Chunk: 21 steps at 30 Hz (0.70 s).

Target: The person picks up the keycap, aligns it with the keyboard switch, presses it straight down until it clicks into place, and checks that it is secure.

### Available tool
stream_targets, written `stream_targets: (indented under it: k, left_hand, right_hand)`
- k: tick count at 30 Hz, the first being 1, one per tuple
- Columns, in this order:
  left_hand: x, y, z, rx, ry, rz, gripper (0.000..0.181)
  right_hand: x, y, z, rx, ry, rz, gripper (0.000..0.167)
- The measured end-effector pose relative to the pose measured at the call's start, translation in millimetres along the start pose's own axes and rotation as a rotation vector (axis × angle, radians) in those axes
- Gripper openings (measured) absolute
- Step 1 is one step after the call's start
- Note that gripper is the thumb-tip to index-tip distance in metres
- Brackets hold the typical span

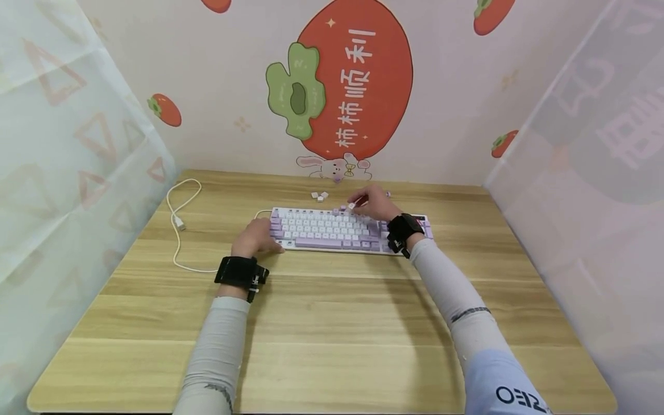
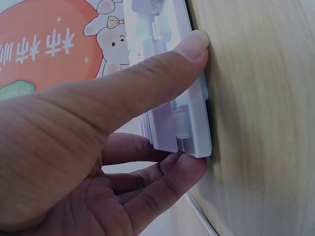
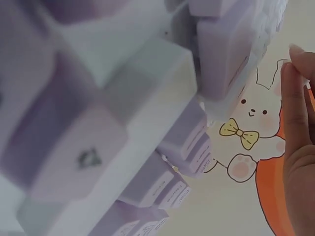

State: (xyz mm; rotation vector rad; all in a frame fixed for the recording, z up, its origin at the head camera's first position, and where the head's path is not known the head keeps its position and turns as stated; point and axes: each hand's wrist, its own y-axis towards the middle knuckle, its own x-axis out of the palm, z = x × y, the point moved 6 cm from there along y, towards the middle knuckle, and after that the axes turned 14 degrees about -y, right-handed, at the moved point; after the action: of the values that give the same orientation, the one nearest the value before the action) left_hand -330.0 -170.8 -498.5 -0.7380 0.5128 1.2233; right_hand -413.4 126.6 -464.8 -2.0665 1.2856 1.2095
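Note:
A white and lilac keyboard (image 1: 319,242) lies on the wooden table. My left hand (image 1: 254,237) grips its left end; in the left wrist view the thumb (image 2: 167,69) is along the front edge and the other fingers (image 2: 170,184) bend against the end. Over the upper row, my right hand (image 1: 376,203) pinches a small white keycap (image 1: 351,206) between thumb and fingertips. The right wrist view shows lilac keys (image 3: 147,179) close up, with the right fingers (image 3: 297,105) at the edge; the keycap is hardly visible there.
Several loose white keycaps (image 1: 320,196) lie behind the keyboard, and a small purple piece (image 1: 388,194) sits behind my right hand. A white USB cable (image 1: 176,222) loops over the table's left side. Printed sheets (image 1: 446,115) wall the table at the back and sides.

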Motion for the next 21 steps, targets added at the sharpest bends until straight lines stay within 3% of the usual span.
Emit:
stream_targets:
  k: [8,12,16,21]
  left_hand:
    - [0.3,-0.7,1.3,0.011,-0.004,0.004,0.068]
    - [-0.5,-0.7,1.5,0.012,-0.001,-0.001,0.068]
    - [-0.1,-0.9,1.1,0.004,-0.009,0.002,0.066]
    - [0.0,-1.9,2.4,0.008,-0.016,0.002,0.063]
  right_hand:
    - [2,-0.4,-6,-0.015,-0.027,0.063,0.018]
    - [5,2.3,-13,-0.061,-0.057,0.08,0.023]
    - [12,8.3,-24,-0.117,-0.071,0.062,0.024]
    - [19,16.5,-42,-0.079,-0.108,-0.005,0.022]
